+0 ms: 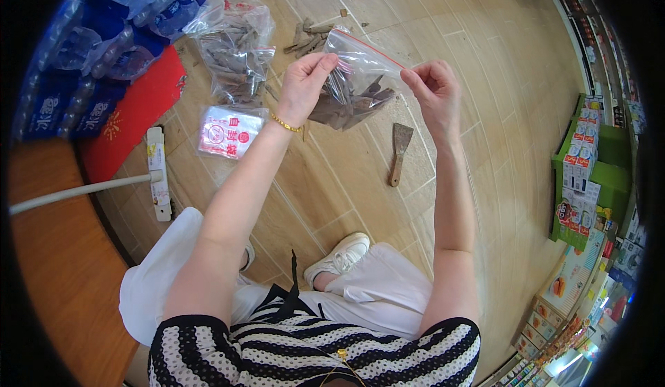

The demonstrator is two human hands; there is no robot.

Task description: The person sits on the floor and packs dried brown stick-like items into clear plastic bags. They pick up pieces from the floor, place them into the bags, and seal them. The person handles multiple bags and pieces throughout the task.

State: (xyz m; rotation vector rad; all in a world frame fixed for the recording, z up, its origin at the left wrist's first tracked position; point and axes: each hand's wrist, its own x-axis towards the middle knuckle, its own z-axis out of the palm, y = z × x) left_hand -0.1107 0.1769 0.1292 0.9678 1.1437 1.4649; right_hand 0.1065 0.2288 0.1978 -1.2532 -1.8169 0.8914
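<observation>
Between my hands hangs a clear zip-lock bag [358,93] with a red strip along its top edge. Dark brown, bark-like pieces fill its lower part. My left hand [306,85] pinches the bag near one upper corner, thumb against fingers. The other end of the red strip is gripped by my right hand [432,92]. Behind the bag, a small heap of loose bark-like pieces [311,36] lies on the tiled floor. To the left, more such pieces fill clear plastic bags [231,54]. A pack of unused zip-lock bags [233,132] with red printing lies just below them.
A scraper [399,153] with a wooden handle lies below my right hand. Shrink-wrapped bottles [124,39], a red sheet [140,111] and a white bar on a pole [159,174] are at left, beside a wooden counter [62,262]. Boxed goods [579,163] stand at right.
</observation>
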